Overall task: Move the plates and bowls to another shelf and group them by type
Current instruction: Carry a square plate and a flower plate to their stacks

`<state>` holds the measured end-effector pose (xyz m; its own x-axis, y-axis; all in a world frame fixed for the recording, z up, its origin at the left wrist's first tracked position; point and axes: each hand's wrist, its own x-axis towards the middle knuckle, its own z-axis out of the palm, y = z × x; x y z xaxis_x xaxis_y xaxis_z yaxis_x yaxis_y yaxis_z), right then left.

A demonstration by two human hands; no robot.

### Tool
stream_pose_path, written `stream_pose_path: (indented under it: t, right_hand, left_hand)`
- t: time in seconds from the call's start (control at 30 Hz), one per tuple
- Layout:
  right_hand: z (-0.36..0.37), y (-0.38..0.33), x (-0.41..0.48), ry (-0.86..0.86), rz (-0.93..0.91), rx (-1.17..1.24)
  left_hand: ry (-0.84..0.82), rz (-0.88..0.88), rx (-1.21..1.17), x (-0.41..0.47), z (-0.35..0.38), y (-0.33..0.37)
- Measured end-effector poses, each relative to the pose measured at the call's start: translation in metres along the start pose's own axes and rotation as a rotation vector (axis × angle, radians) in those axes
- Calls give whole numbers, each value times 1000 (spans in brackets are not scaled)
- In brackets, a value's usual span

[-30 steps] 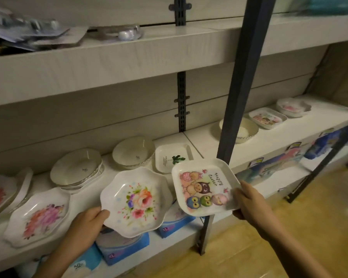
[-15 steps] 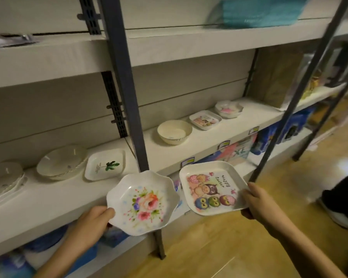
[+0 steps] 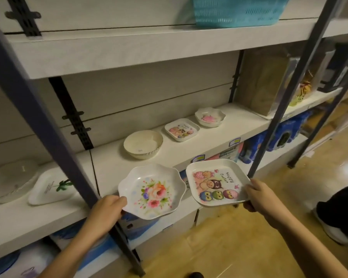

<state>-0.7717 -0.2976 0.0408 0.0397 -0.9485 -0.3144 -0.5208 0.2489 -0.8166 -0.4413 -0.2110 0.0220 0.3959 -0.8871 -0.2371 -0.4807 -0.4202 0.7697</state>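
My left hand [image 3: 107,207] grips the near rim of a scalloped white plate with a flower print [image 3: 151,191]. My right hand [image 3: 258,196] grips the right edge of a square cartoon owl plate [image 3: 217,182]. Both plates hang in front of the white shelf [image 3: 219,135]. On that shelf stand a cream bowl [image 3: 143,144], a matching square cartoon plate [image 3: 182,129] and a small scalloped floral bowl [image 3: 210,116]. Left of the dark post lie a square plate with a green leaf [image 3: 52,186] and a glass-like bowl [image 3: 10,182].
A dark metal post [image 3: 54,141] crosses the left foreground, another post [image 3: 285,97] stands at the right. A teal basket [image 3: 237,11] sits on the upper shelf. A brown box [image 3: 263,81] ends the shelf section. Blue packages fill the lower shelf. A person's shoe [image 3: 335,225] is on the wooden floor.
The view has swung right along the shelving; both hands carried their plates rightward, now in front of the section with the cream bowl and cartoon plate. Grips unchanged.
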Motion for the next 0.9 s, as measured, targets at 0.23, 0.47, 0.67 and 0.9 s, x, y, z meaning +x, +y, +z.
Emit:
stream_pose_path:
  t: [0.23, 0.47, 0.67, 0.9]
  right_hand:
    - [-35, -21, 106, -88, -45, 38]
    - [-46, -52, 205, -173, -90, 80]
    - [-26, -69, 288, -224, -174, 15]
    - [15, -87, 376, -304, -233, 15]
  left_hand:
    - [62, -50, -30, 62, 30, 43]
    - [172, -142, -83, 103, 47, 69]
    - [247, -251, -119, 126, 52, 86]
    - [523, -266, -56, 137, 73, 99]
